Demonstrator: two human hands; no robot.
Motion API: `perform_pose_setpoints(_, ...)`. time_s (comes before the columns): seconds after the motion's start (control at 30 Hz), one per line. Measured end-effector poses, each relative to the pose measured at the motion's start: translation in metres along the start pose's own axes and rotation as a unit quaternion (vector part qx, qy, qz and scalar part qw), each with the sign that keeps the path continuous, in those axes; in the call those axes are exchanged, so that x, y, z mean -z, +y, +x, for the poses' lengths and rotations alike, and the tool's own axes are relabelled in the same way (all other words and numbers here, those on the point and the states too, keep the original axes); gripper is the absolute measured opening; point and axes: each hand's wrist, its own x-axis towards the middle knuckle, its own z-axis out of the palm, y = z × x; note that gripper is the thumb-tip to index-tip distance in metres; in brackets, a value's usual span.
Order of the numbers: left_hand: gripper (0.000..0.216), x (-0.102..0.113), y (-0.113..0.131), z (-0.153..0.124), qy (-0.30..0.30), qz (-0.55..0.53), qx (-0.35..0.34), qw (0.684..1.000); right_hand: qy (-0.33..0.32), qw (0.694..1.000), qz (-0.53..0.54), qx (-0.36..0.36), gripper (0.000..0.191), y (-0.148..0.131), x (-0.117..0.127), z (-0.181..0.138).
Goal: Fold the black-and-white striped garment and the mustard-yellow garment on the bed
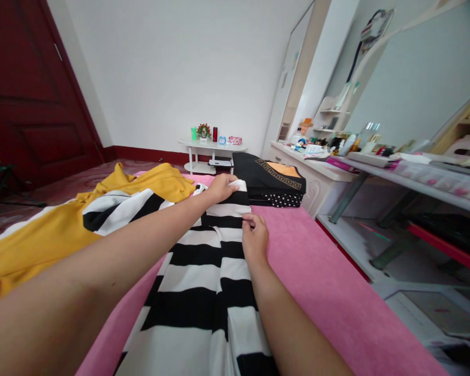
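Note:
A black-and-white striped garment [191,277] lies lengthwise before me on a pink cover [305,271], with a fold running along its right part. At its far end my left hand [221,188] is closed on the white top edge. Lower on the right side, my right hand [255,235] pinches the garment's side edge between thumb and fingers. Left of it spreads a rumpled yellow garment [156,183], with more striped cloth [121,209] among its folds. Just beyond my hands sits a stack of folded dark clothes [266,177], the top one black with a gold patterned band.
A small white shelf table [211,146] holding a green cup and a plant stands by the far wall. On the right are a cluttered white dresser [321,167] with a mirror and a grey-legged table [423,188]. A dark red door [27,94] is at left.

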Motion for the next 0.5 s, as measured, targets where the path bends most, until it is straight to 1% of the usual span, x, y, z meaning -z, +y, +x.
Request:
perform_pose_setpoints(0.03,0.02,-0.005,0.0,0.007,0.014,-0.001,-0.004,1.0,-0.013,1.0,-0.011,0.013,0.024,-0.001,0.0,-0.001)
perform_pose_setpoints(0.1,0.02,-0.013,0.0,0.019,0.044,0.029,-0.013,0.999,-0.057,0.997,-0.054,0.029,0.029,-0.003,0.001,-0.002)
perform_pose_setpoints(0.2,0.019,-0.022,0.002,0.028,0.076,0.116,-0.031,0.99,-0.144,0.975,-0.168,0.021,0.045,-0.008,0.0,-0.004)
perform_pose_setpoints(0.27,0.019,-0.025,0.008,0.028,0.091,0.177,-0.053,0.979,-0.193,0.951,-0.241,-0.002,0.054,-0.012,-0.001,-0.005)
perform_pose_setpoints(0.37,0.029,-0.027,0.023,0.015,0.116,0.24,-0.105,0.958,-0.232,0.923,-0.307,-0.032,0.057,-0.017,-0.002,-0.004)
perform_pose_setpoints(0.4,0.03,-0.028,0.028,0.008,0.115,0.246,-0.121,0.955,-0.239,0.916,-0.319,-0.036,0.057,-0.018,-0.002,-0.004)
perform_pose_setpoints(0.43,0.028,-0.029,0.031,-0.002,0.1,0.237,-0.131,0.957,-0.245,0.912,-0.328,-0.037,0.056,-0.019,-0.003,-0.004)
perform_pose_setpoints(0.5,0.025,-0.031,0.032,-0.022,0.034,0.208,-0.131,0.969,-0.251,0.906,-0.34,-0.034,0.056,-0.02,-0.003,-0.004)
